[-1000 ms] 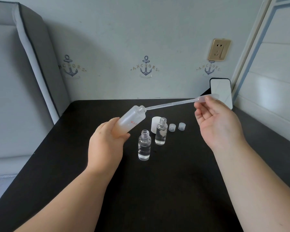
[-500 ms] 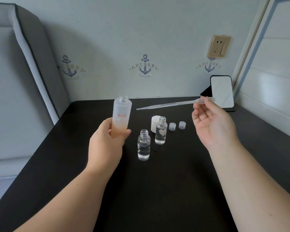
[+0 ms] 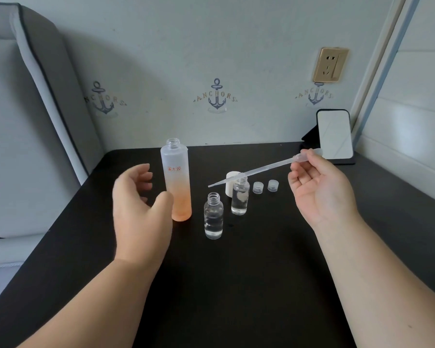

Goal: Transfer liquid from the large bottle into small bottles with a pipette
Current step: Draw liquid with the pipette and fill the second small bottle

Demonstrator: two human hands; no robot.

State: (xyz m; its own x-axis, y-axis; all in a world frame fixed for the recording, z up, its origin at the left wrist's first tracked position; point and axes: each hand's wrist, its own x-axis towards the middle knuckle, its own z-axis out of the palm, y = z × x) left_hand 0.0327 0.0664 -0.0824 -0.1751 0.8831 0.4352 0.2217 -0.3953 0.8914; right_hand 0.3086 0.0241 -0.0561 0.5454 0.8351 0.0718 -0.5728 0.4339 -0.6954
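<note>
The frosted large bottle point(image 3: 176, 180) stands uncapped; the left hand point(image 3: 138, 204) hovers beside it, fingers loosely spread, holding nothing. Right of it stand two open small bottles point(image 3: 213, 216). The right hand point(image 3: 319, 189) pinches the pipette point(image 3: 259, 170) bulb, so an early squeeze could drip liquid short of the necks.

a pale blue-grey wall point(image 3: 236, 46) runs behind the black bench point(image 3: 236, 285), printed with navy anchor motifs point(image 3: 216, 96) lettered "anchors"; a gold socket plate point(image 3: 330, 64) sits high on the right of it; a grey padded headboard with dark piping point(image 3: 23, 121) fills the left side; white panelled woodwork with a blue-grey edge point(image 3: 412, 84) rises at the right; a small black-framed mirror point(image 3: 335, 135) stands at the bench's far right corner; soft, even light.
</note>
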